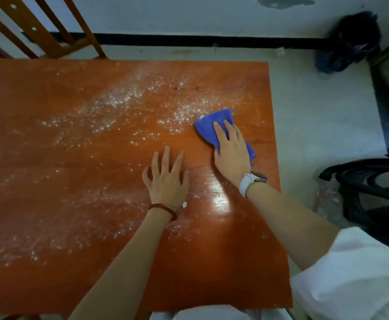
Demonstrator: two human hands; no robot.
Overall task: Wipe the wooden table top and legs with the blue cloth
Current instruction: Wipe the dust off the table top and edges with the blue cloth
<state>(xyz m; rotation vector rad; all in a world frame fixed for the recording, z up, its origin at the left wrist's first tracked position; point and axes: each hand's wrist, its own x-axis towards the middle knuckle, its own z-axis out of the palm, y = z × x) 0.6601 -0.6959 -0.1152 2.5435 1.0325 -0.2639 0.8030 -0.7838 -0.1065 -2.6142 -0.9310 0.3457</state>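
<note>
The reddish wooden table top (50,158) fills most of the view, dusted with white powder across its middle and left. The blue cloth (208,127) lies on the table near the right edge. My right hand (231,151) presses flat on the cloth, fingers pointing away from me, covering its near half. My left hand (167,179) rests on the bare wood to the left of the cloth with fingers spread and holds nothing. The table legs are hidden below the top.
A wooden chair (38,28) stands behind the table's far left edge. A dark bag (350,45) sits by the wall at the right. A black hose and bucket-like object (373,188) lie on the floor to the right.
</note>
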